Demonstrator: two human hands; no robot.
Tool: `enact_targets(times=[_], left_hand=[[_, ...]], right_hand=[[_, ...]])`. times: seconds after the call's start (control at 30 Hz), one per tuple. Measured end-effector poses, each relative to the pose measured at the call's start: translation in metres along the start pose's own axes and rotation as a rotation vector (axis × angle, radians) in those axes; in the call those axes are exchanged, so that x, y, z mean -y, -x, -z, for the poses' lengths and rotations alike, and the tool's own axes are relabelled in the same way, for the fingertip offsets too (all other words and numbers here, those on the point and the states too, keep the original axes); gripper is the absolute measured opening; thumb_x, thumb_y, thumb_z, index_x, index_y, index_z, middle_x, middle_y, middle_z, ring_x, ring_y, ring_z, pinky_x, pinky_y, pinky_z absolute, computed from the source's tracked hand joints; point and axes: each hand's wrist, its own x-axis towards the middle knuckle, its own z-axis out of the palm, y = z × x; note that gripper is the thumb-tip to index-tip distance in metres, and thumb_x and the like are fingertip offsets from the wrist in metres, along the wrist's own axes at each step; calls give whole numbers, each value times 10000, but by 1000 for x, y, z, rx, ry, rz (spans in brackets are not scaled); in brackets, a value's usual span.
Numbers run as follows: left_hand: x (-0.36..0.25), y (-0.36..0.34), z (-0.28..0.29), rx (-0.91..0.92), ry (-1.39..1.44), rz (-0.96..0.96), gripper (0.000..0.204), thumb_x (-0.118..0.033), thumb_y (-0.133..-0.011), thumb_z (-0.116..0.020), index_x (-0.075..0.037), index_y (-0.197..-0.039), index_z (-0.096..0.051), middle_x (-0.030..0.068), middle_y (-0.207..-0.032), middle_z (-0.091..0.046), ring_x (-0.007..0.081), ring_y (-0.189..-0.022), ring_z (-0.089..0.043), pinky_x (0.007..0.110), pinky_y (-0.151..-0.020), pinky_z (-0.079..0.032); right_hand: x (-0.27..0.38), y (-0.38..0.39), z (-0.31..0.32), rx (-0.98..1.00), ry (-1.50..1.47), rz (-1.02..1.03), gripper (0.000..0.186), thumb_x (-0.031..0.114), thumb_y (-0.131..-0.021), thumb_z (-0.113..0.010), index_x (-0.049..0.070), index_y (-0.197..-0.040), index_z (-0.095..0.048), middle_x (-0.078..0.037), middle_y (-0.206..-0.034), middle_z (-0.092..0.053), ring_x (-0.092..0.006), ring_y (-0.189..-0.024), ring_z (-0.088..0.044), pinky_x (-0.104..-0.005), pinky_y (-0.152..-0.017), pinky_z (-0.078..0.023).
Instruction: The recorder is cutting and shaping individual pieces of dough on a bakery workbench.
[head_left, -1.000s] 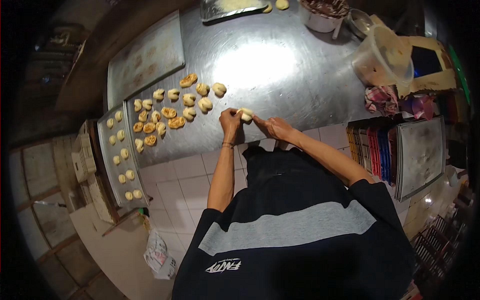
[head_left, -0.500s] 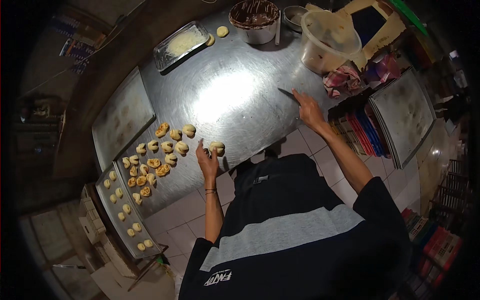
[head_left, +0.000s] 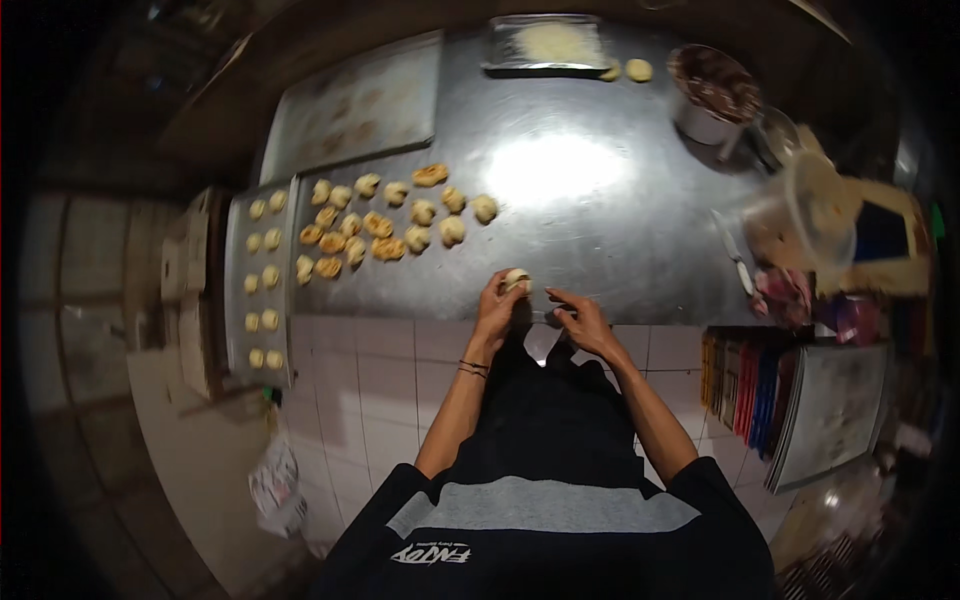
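A pale dough piece (head_left: 517, 280) is at the table's front edge. My left hand (head_left: 494, 308) has its thumb and fingers closed round it. Close by on the right, my right hand (head_left: 588, 325) points its fingers toward the dough and holds nothing; its index finger and thumb are apart. A knife (head_left: 738, 258) with a light handle lies on the steel table (head_left: 620, 240) farther right. Left of my hands sit several shaped dough pieces (head_left: 420, 212), some plain and some with an orange-brown filling showing (head_left: 387, 248).
A tray of small dough rolls (head_left: 236, 300) stands at the far left, beside a larger flat tray (head_left: 425, 85). At the back are a pan of white shreds (head_left: 494, 60) and a chocolate-smeared bucket (head_left: 700, 125). A clear plastic tub (head_left: 800, 215) and a checked cloth (head_left: 783, 297) sit right.
My right hand has let go of the knife, which now lies on the table, and has come in beside my left. My left hand has closed on the dough piece. The view has turned.
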Motion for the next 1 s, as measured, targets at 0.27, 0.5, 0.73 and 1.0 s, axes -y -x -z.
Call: enact_targets(times=[0.27,0.5,0.73,1.0], left_hand=[[-6,79,89,-3,510,46,357,-155,-1076,-621,-70,-1414,-543,73,-1231,-670,162,-1071,-685,298,-941,-564],[-31,128,213,-59,519,-151,384,-174,-1108,-555,-40,-1466,-519,86,-1290,-650,147,-1124,-655,306,-932,-556],[-66,195,421,-130,421,-348,356,-73,-1089,-550,17,-1431,-589,98,-1324,-664,154,-1168,-647,301,-1007,-518],[-130,165,551,-147,182,-346,328,-39,-1015,-656,-7,-1340,-624,64,-1163,-669,132,-1038,-661,270,-879,-554]], right_hand=[[51,-33,-107,249,-578,-328,458,225,-1112,-560,78,-1545,-536,-41,-1002,-719,-117,-925,-669,-278,-792,-564],[126,-51,-238,361,-613,-343,472,156,-1106,-531,-15,-1543,-480,-118,-1179,-693,-180,-997,-706,-316,-849,-611],[223,-77,-426,412,-722,-385,470,85,-1059,-588,-30,-1506,-496,-173,-1282,-680,-251,-1083,-723,-401,-940,-613],[260,-141,-532,405,-814,-389,468,56,-1004,-687,-71,-1425,-528,-151,-1287,-664,-202,-1086,-702,-332,-946,-600]])
